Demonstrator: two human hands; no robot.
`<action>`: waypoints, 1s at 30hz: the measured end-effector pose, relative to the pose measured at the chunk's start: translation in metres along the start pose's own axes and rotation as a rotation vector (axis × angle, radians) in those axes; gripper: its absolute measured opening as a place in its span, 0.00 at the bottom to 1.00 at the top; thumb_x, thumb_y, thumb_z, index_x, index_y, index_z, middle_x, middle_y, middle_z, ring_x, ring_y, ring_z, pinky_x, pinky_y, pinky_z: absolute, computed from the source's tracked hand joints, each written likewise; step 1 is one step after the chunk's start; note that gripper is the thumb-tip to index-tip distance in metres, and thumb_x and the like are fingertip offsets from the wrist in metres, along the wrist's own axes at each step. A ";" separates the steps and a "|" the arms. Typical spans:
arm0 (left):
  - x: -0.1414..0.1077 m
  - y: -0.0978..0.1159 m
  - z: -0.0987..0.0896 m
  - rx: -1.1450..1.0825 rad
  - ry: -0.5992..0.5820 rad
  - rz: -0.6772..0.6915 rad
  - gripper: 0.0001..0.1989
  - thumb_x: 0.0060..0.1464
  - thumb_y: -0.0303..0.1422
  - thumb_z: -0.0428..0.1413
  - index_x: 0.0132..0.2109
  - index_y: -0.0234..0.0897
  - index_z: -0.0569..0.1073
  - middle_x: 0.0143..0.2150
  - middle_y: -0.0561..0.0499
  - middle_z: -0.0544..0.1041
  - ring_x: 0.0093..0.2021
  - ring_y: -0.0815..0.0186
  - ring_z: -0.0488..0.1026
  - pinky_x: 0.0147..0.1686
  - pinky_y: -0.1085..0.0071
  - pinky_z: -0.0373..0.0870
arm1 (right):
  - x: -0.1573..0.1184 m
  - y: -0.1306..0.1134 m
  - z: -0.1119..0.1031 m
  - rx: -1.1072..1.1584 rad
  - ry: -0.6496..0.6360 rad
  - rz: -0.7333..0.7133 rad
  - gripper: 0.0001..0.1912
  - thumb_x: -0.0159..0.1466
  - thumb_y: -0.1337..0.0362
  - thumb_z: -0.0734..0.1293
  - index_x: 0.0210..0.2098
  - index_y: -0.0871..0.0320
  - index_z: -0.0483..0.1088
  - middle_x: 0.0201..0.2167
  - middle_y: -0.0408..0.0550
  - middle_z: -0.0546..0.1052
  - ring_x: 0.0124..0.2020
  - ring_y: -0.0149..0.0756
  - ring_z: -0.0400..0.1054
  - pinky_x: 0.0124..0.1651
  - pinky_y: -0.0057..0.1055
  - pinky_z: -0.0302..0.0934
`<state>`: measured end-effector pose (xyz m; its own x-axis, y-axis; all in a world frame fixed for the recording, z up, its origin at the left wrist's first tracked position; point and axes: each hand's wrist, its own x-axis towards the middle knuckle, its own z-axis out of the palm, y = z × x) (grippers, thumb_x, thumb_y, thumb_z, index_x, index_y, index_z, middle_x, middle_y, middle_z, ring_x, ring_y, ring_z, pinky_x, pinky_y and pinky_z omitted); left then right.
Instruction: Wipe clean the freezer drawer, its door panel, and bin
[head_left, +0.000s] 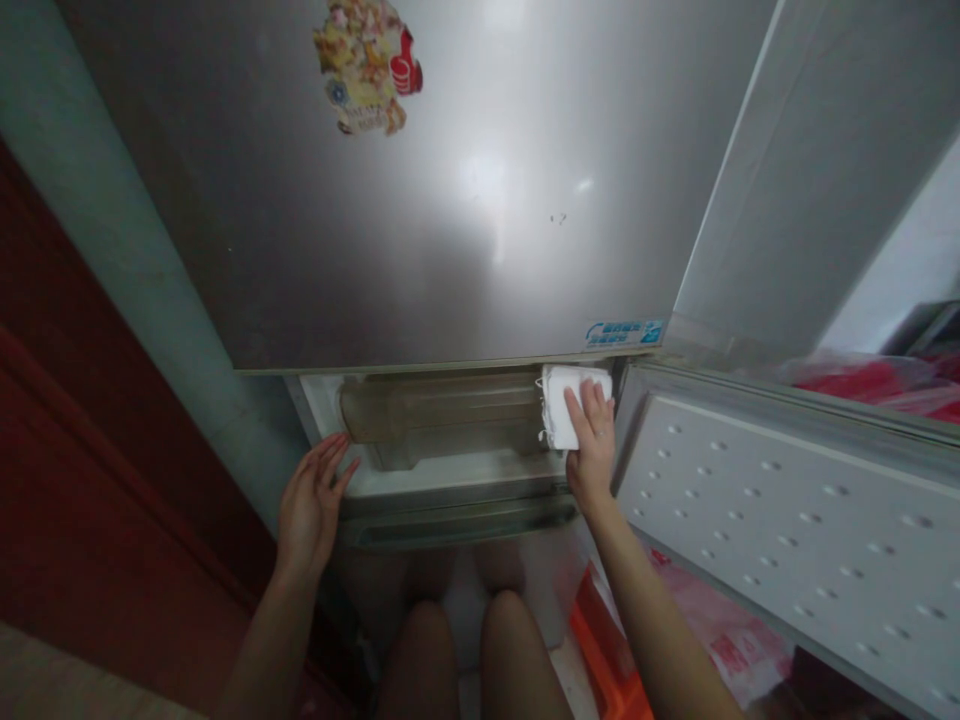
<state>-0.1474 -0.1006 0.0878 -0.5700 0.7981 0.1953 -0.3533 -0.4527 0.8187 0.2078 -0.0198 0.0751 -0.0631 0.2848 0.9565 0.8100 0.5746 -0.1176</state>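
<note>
My right hand (592, 435) is at the right end of an open refrigerator compartment, its fingers laid over a folded white cloth (561, 405) with frayed edges. The cloth covers the right end of a translucent brownish drawer (465, 400) inside. At the compartment's left edge, my left hand (311, 500) has its fingers apart and holds nothing; its fingertips are close to the white inner frame (450, 472). Whether they touch the frame I cannot tell.
The compartment door (780, 520) is swung out to the right. Above is a silver upper door (450, 200) with a food magnet (364, 65). Below sit an orange container (607, 650) and pink plastic bags (727, 630). A reddish-brown panel (97, 440) stands left.
</note>
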 end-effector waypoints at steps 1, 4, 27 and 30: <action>0.000 0.000 0.000 0.005 0.001 -0.002 0.10 0.54 0.38 0.58 0.40 0.37 0.78 0.52 0.43 0.76 0.63 0.53 0.65 0.62 0.49 0.61 | -0.006 0.002 0.003 0.000 -0.028 0.006 0.41 0.62 0.79 0.51 0.70 0.44 0.46 0.72 0.43 0.49 0.72 0.42 0.42 0.69 0.58 0.41; 0.000 0.001 -0.001 0.004 -0.004 -0.014 0.10 0.53 0.38 0.59 0.39 0.37 0.78 0.52 0.42 0.76 0.63 0.52 0.65 0.63 0.48 0.59 | -0.030 0.005 0.010 0.015 -0.086 0.023 0.41 0.62 0.80 0.51 0.70 0.44 0.46 0.72 0.45 0.49 0.72 0.42 0.41 0.69 0.58 0.41; 0.000 0.004 -0.002 0.029 -0.046 -0.004 0.13 0.51 0.39 0.60 0.41 0.38 0.78 0.56 0.41 0.74 0.63 0.51 0.64 0.59 0.51 0.65 | 0.000 -0.094 0.072 0.084 -0.007 -0.011 0.40 0.63 0.78 0.52 0.71 0.45 0.42 0.71 0.49 0.52 0.73 0.43 0.37 0.67 0.66 0.28; 0.000 0.005 -0.002 0.025 -0.049 -0.021 0.14 0.50 0.40 0.60 0.42 0.38 0.78 0.54 0.42 0.75 0.63 0.53 0.65 0.58 0.53 0.66 | 0.011 -0.123 0.082 0.087 -0.133 -0.210 0.34 0.68 0.75 0.53 0.70 0.48 0.46 0.68 0.49 0.60 0.73 0.39 0.37 0.69 0.62 0.29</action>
<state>-0.1508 -0.1041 0.0909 -0.5256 0.8261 0.2033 -0.3459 -0.4258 0.8361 0.0599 -0.0243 0.0777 -0.3059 0.2475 0.9193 0.7183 0.6938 0.0522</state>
